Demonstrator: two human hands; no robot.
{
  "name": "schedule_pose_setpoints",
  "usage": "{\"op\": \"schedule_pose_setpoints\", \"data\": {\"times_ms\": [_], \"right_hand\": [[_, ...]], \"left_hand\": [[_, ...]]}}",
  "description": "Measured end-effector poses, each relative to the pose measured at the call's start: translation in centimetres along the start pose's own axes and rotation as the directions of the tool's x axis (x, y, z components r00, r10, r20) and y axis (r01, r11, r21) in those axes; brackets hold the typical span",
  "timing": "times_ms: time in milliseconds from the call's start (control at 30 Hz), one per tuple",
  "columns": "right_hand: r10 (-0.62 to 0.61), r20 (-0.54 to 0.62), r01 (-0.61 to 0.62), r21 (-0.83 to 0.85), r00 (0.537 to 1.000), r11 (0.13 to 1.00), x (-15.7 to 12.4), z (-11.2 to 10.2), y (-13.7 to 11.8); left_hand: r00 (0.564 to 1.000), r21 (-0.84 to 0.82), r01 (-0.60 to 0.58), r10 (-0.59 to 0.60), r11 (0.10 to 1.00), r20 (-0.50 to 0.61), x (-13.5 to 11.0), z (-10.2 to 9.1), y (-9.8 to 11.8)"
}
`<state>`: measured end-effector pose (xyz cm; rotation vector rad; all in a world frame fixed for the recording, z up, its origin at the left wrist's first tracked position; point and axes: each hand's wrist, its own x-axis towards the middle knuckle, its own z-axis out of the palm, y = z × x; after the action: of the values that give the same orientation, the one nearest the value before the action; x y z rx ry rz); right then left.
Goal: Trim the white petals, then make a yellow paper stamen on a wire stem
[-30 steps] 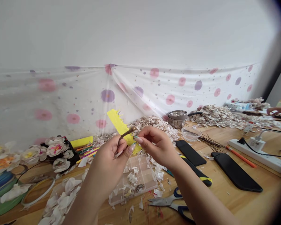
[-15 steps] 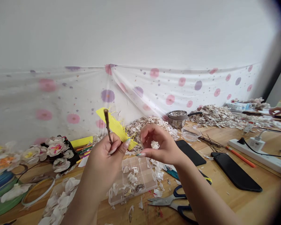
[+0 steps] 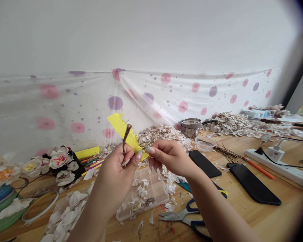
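Yellow fringed paper strip (image 3: 123, 134) slants up and to the left in my view, its lower end pinched in the right hand (image 3: 170, 157), whose thumb and fingertips close narrowly on it. The left hand (image 3: 113, 178) grips a thin brown twig (image 3: 125, 139) upright between thumb and fingers. From here the twig's knobbed tip stands in front of the strip, and I cannot tell whether they touch.

Just below the hands sits a clear plastic compartment box (image 3: 141, 205) holding white petal scraps. Steel scissors with blue and black handles (image 3: 184, 215) lie to its right on the wooden surface (image 3: 242, 210), beside two flat black pads (image 3: 204, 163). Farther right I see a white power strip (image 3: 277, 164) and an orange stick (image 3: 259, 169). Beyond the hands, a heap of pale shavings (image 3: 164, 132) spreads along the back, near a steel pot (image 3: 191, 127). Paper flowers (image 3: 58, 161) cluster at the left, in front of a pink-spotted plastic sheet (image 3: 116, 102).
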<state>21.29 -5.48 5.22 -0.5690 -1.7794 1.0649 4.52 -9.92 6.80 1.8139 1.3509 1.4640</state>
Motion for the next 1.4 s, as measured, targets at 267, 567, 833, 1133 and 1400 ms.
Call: {"op": "schedule_pose_setpoints", "data": {"times_ms": [267, 567, 833, 1133, 1400], "right_hand": [[0.142, 0.099, -0.149, 0.07, 0.985, 0.986, -0.1, 0.0, -0.5], [0.219, 0.133, -0.23, 0.075, 0.967, 0.97, -0.3, 0.1, -0.9], [0.114, -0.072, -0.115, -0.002, 0.991, 0.993, -0.1, 0.6, -0.8], [-0.156, -0.198, 0.098, -0.276, 0.968, 0.956, -0.4, 1.1, -0.9], [-0.106, -0.238, 0.006, -0.386, 0.965, 0.922, -0.3, 1.8, -0.9]], "left_hand": [[0.998, 0.054, -0.054, 0.052, 0.997, 0.032, 0.5, -0.4, -1.1], [0.999, 0.041, -0.047, 0.046, 0.998, 0.026, 0.5, -0.4, -1.1], [0.997, 0.043, -0.064, 0.062, 0.997, 0.035, 0.5, -0.4, -1.1], [0.997, 0.048, -0.043, 0.04, 0.998, 0.063, 0.5, -0.6, -1.2], [0.991, 0.083, -0.111, 0.104, 0.99, 0.085, 0.6, -0.4, -1.1]]}}
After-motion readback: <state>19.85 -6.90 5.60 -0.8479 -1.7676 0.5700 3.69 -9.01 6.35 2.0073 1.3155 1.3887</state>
